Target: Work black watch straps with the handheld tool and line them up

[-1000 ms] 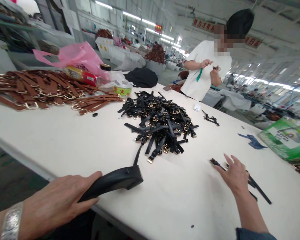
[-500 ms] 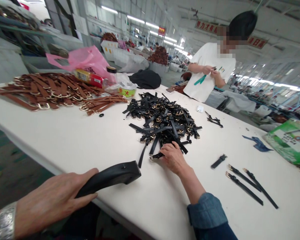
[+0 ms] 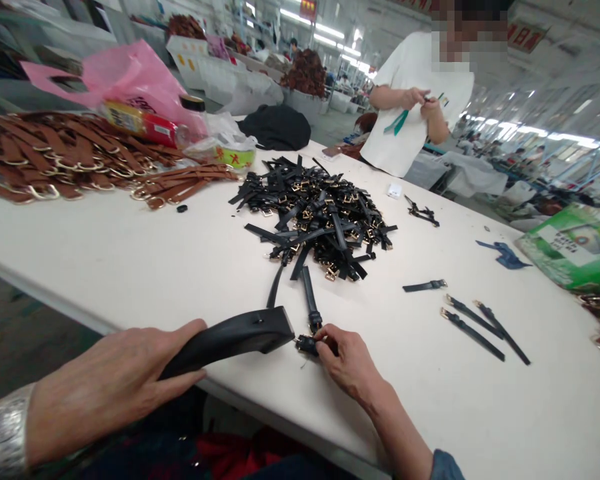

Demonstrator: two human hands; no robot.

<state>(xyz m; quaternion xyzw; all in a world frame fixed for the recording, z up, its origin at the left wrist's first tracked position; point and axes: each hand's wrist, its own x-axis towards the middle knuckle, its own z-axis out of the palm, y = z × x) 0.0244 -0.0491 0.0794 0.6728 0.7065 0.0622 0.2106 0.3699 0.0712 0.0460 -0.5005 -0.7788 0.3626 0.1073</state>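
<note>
My left hand point(image 3: 125, 377) is wrapped round a black handheld tool point(image 3: 230, 341), whose blunt end points right over the table's front edge. Just right of that end, my right hand point(image 3: 347, 360) pinches a short black strap point(image 3: 307, 345) with a metal buckle. Another black strap point(image 3: 308, 293) runs from my right fingertips up toward the pile. Beyond both hands lies a big heap of black buckled straps point(image 3: 320, 220). A single strap point(image 3: 275, 287) lies behind the tool's tip, partly hidden.
Brown straps point(image 3: 70, 150) and a pink bag point(image 3: 125, 73) cover the white table's point(image 3: 180, 267) back left. Several loose black straps point(image 3: 473, 333) lie at right, near a green package point(image 3: 575, 247). A person in a white shirt point(image 3: 405, 100) stands behind the table.
My right hand has drawn back from the heap toward the tool, bringing black straps with it. The tool stays in my left hand. The whole view has shifted downward.
</note>
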